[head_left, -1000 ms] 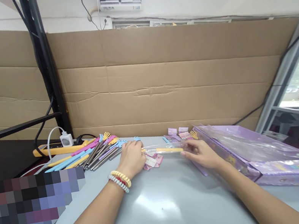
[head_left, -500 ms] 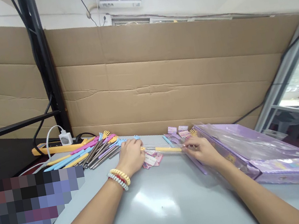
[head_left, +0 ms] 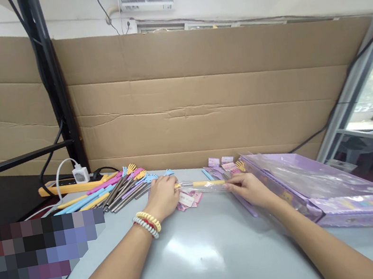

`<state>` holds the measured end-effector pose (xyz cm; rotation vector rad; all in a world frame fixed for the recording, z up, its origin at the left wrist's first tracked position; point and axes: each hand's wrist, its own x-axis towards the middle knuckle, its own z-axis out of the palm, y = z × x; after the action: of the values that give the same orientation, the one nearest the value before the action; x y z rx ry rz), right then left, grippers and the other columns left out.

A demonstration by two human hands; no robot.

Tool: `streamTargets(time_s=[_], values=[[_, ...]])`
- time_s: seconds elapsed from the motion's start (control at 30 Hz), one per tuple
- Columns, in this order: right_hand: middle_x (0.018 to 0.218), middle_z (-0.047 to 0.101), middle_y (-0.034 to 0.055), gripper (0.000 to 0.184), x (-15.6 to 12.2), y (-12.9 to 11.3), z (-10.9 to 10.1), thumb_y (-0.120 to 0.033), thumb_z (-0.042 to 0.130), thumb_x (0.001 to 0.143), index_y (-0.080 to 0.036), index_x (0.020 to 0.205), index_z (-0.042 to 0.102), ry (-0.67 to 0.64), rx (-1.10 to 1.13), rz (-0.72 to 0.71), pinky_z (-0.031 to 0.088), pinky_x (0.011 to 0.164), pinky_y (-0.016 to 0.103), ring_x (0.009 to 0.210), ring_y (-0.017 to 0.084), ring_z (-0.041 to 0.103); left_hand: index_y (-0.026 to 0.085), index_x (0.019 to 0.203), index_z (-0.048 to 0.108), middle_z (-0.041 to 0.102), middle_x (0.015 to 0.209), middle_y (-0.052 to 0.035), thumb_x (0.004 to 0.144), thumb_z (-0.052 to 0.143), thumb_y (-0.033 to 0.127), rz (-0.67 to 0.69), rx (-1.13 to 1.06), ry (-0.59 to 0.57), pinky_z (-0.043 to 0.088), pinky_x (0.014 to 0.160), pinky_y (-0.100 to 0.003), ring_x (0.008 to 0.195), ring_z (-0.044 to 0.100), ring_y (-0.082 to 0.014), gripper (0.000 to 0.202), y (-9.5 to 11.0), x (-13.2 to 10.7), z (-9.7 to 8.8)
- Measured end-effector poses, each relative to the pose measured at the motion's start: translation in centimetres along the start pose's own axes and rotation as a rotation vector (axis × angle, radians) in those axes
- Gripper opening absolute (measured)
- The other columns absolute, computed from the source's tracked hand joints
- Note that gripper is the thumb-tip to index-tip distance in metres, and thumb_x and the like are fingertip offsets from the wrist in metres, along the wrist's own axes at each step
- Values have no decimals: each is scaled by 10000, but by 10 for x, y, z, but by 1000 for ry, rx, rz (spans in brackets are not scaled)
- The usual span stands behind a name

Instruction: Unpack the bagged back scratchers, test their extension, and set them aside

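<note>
Our left hand [head_left: 163,195] pinches one end of the yellow scratcher [head_left: 206,183], which lies on the bench [head_left: 206,251] inside a clear sleeve [head_left: 216,185]; our right hand [head_left: 249,187] grips the sleeve's other end. We should keep the sleeve taut and the scratcher straight. The film glares, so we cannot tell where its mouth lies; fingertips are hidden.
</note>
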<state>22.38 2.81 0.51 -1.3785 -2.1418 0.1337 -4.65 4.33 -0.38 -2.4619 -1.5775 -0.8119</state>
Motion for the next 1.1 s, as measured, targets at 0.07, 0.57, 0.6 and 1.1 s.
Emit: streamTargets(time_s=[0.07,0.57,0.6,1.1], values=[[646,598,34,357,0,0,-1,-431,469,810,-160,667,654,-4,20,53,368,558,267,612,158,518,192,872,562,622,917,-62,785,422,169,22,1,-6,331,811,-355,922,523,-224,167,0,0,1],[689,622,41,330,-1,9,-2,-463,600,705,-143,708,684,63,331,143,415,609,275,652,173,547,188,870,561,626,926,-59,748,435,143,35,-47,-16,348,807,-351,922,538,-221,181,0,0,0],[688,623,42,339,0,10,-2,-473,606,698,-143,713,682,96,367,155,416,610,277,654,175,548,188,868,563,625,928,-61,750,437,147,29,-47,-20,351,804,-348,917,539,-220,177,0,0,-1],[464,308,-59,301,10,22,-3,-413,531,705,-218,567,348,640,843,342,228,372,241,400,84,291,177,915,592,633,915,-73,826,382,184,-21,-66,2,391,759,-327,856,563,-212,228,-4,4,-5]])
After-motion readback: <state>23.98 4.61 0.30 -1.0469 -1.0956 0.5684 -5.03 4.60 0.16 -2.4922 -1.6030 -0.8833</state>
